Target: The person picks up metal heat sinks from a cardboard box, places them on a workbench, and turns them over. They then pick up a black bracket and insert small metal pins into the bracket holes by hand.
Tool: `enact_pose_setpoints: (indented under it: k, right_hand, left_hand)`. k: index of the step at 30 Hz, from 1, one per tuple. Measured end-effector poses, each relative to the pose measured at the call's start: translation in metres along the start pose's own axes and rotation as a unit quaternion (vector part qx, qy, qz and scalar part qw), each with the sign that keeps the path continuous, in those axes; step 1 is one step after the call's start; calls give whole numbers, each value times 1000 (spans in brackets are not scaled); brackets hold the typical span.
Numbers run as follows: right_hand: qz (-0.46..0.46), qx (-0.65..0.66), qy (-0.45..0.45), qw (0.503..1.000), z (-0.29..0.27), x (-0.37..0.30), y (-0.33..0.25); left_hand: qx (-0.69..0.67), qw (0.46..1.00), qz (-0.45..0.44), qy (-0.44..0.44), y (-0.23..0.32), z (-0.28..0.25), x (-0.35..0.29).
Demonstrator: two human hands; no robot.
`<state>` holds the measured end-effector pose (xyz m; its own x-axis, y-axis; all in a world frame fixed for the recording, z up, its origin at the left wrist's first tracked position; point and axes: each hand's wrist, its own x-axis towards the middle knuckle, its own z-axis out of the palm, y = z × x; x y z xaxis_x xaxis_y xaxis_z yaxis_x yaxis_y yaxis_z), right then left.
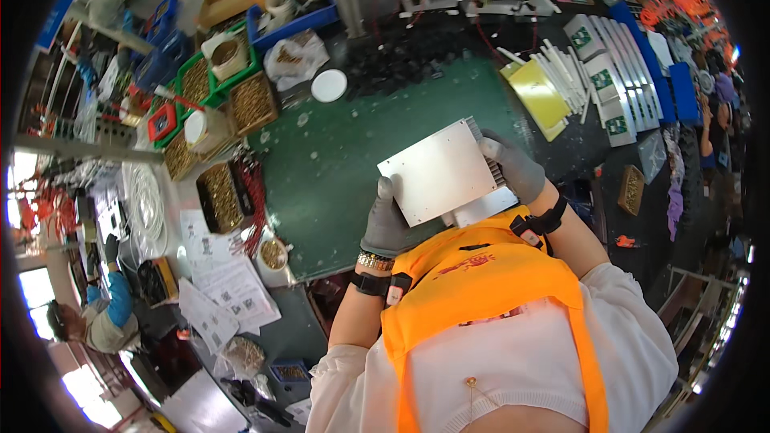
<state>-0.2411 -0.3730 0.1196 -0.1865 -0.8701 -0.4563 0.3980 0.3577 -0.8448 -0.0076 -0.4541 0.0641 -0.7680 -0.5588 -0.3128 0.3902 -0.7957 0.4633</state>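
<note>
A silver metal plate-like housing (439,172) is held up in front of my orange apron, its flat face turned upward. Rows of fins show along its right edge. My left hand (385,220), in a grey glove, grips its lower left edge with the thumb on the face. My right hand (517,167), also gloved in grey, is closed on the finned right side. Below the housing, close to the apron, another pale metal piece (480,207) shows in part; whether it is joined to the housing I cannot tell.
A green work mat (321,168) covers the bench. At the left stand bins of small brass-coloured parts (253,102) and papers (228,289). A white round lid (329,86) lies near black pieces (393,60). Right: yellow sheet (539,98), white strips, housings with green boards (616,124). Another person (100,321) works far left.
</note>
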Motion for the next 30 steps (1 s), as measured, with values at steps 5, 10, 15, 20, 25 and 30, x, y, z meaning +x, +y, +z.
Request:
enact_pose_setpoints:
  k: [5,10,15,20,25,30]
  right_hand:
    - [17,-58,17,998,51,22,19]
    - [-51,-94,-3,994,67,39,1]
    - [-69,-214,47,973,71,73,1]
    - [-141,-567,-15,811,123,115,6]
    - [-337,-715,-107,603,124,156,91]
    - [-336,-745,-112,565,131,144,117]
  left_hand:
    - [0,995,11,98,33,-23,-38]
    - [102,963,63,241,60,-79,-46]
    - [412,836,8,363,136,-176,-38]
    - [713,659,-165,171,200,-193,10]
    - [766,609,-173,111,199,-204,33]
    - [891,438,-5,119,187,-201,31]
